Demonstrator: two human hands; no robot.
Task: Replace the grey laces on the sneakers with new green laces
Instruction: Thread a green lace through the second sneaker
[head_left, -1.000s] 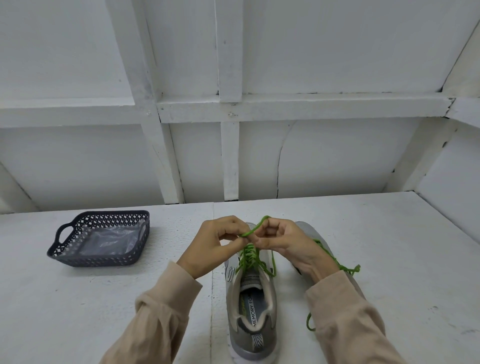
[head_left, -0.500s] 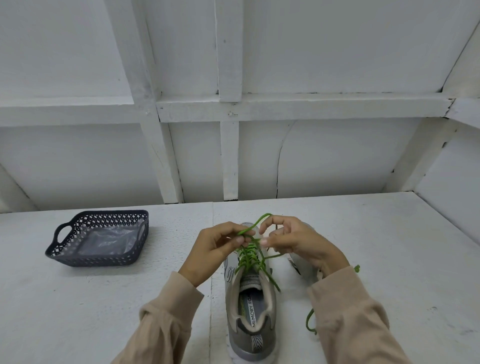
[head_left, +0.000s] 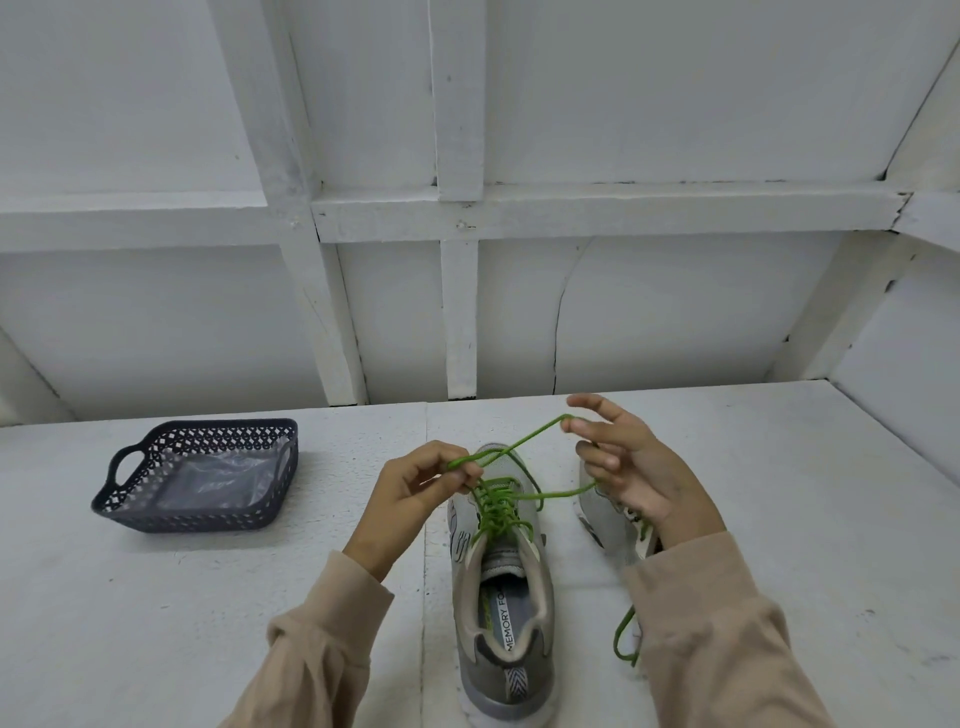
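Table (head_left: 779, 519), white and rough, fills the lower half of the frame, with a white panelled wall above it. At centre left a dark lattice basket (head_left: 228, 427) stands well apart from the shoes, with what looks like a clear plastic wrapper (head_left: 218, 475) lying in it.

At lower centre a grey sneaker (head_left: 498, 654) sits heel toward the camera. Its eyelets are already crossed by the green lace (head_left: 498, 512), and no grey lace shows. Just to its right, a second sneaker (head_left: 602, 512) is largely hidden behind the right forearm. Another green lace (head_left: 621, 642) trails from under that sleeve, so I cannot tell whether that shoe is tied.

The left hand (head_left: 410, 493) hovers over the sneaker's toe end, its fingers curled and its fingertips pinching the lace just above the top crossings. The right hand (head_left: 639, 478), at centre right, pinches the far end of a long loop between thumb and forefinger. Its other fingers are spread, and a second strand runs from the knot toward its lower fingers.

This looks like the tying stage on the centre sneaker: threading done, bow being formed. Next, I judge, both hands should draw their strands apart evenly to seat the knot. They should keep both pinches firm so the loop does not slip through, and pull gently enough that the shoe does not slide.
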